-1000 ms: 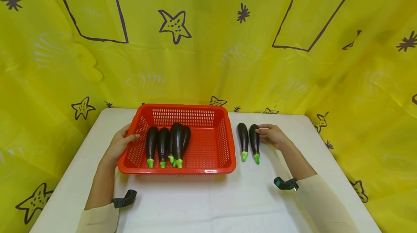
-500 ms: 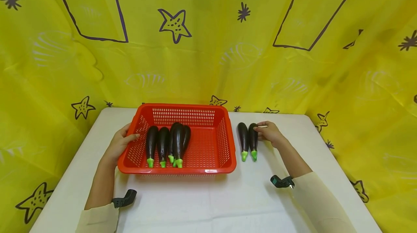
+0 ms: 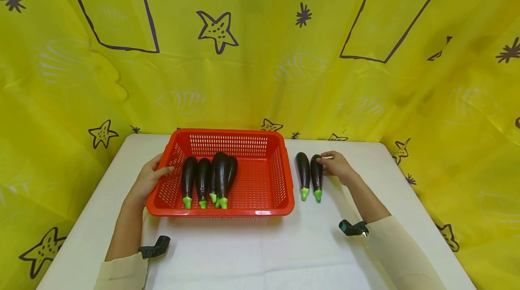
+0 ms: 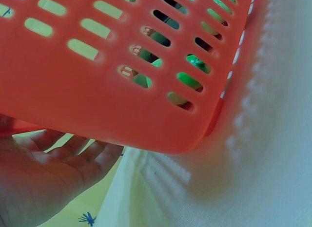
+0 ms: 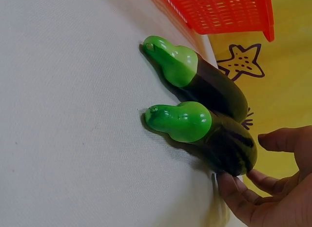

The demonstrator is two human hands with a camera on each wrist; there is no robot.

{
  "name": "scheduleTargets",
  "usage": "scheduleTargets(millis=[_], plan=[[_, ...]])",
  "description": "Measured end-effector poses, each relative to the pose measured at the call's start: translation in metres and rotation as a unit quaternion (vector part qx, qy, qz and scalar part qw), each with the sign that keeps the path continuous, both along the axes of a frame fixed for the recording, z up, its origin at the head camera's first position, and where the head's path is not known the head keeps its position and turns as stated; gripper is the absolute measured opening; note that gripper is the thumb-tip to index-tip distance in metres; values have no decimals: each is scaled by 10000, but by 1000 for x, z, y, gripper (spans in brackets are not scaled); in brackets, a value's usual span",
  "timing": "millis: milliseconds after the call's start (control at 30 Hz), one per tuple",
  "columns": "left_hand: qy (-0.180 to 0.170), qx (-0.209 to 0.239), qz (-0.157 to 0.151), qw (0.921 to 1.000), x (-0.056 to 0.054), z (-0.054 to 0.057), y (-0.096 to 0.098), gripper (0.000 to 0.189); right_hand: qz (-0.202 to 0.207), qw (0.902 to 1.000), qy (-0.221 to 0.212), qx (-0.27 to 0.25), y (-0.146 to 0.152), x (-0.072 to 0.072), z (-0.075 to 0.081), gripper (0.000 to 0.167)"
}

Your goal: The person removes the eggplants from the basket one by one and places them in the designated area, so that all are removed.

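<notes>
A red plastic basket [image 3: 253, 212] with slotted walls stands on the white table. My left hand [image 3: 147, 181] grips its left rim, thumb over the edge; in the left wrist view, the left hand's fingers [image 4: 92, 161] lie outside, by the rim. Several dark purple eggplants [image 3: 203, 181] with green stem ends lie in the basket's left half. Right of the basket, two more lie side by side: a left eggplant [image 3: 303, 172] and a right eggplant [image 3: 317, 175]. My right hand [image 3: 338, 167] touches the right eggplant's far end, fingers against its side and thumb close by it.
A white cloth covers the table [image 3: 252, 254]. Yellow curtains [image 3: 260, 78] with starfish drawings hang behind and along both sides. Each wrist wears a black camera mount; the right mount [image 3: 352, 227] sits close over the cloth.
The right eggplant has shifted left against its neighbour, then slightly back right, with my right hand at it. The left hand and basket stay still.
</notes>
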State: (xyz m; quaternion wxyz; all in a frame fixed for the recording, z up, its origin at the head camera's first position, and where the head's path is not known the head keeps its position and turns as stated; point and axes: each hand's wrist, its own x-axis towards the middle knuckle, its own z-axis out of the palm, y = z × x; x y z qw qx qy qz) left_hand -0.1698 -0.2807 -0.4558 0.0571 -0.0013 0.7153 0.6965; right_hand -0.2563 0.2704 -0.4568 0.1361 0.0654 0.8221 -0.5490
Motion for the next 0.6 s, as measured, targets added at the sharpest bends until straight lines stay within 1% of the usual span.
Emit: scheduleTargets(millis=[167, 300, 600], plan=[[-13, 55, -1, 10000, -1, 0, 0, 65, 14, 9999, 15, 128, 2, 1, -1, 57], [-55, 29, 7, 10000, -2, -1, -1, 66, 54, 10000, 21, 42, 3, 2, -1, 58], [-18, 58, -35, 10000, -2, -2, -2, 66, 133, 9997, 8, -202, 0, 3, -1, 53]])
